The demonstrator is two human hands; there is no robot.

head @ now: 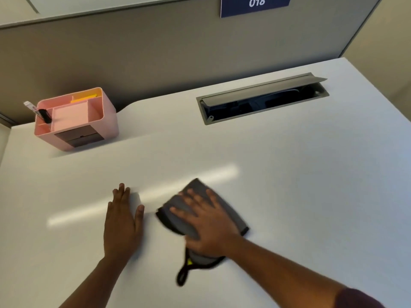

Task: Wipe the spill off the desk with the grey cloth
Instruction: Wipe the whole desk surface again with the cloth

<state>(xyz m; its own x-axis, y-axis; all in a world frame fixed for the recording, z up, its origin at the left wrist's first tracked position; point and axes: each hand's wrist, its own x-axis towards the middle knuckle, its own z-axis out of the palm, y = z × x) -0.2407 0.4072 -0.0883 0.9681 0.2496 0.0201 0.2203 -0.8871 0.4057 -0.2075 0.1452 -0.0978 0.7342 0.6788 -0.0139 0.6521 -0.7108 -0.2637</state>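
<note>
Near the table's (289,185) front middle I see my right hand (206,221) pressed flat, fingers spread, on the grey cloth (184,210); my left hand (122,221) lies flat just beside it, not touching; bare surface stretches right; a pink organiser (75,118) sits far left, a cable hatch (262,98) near the back edge.

A blue sign (255,5) on the partition reads "018".
</note>
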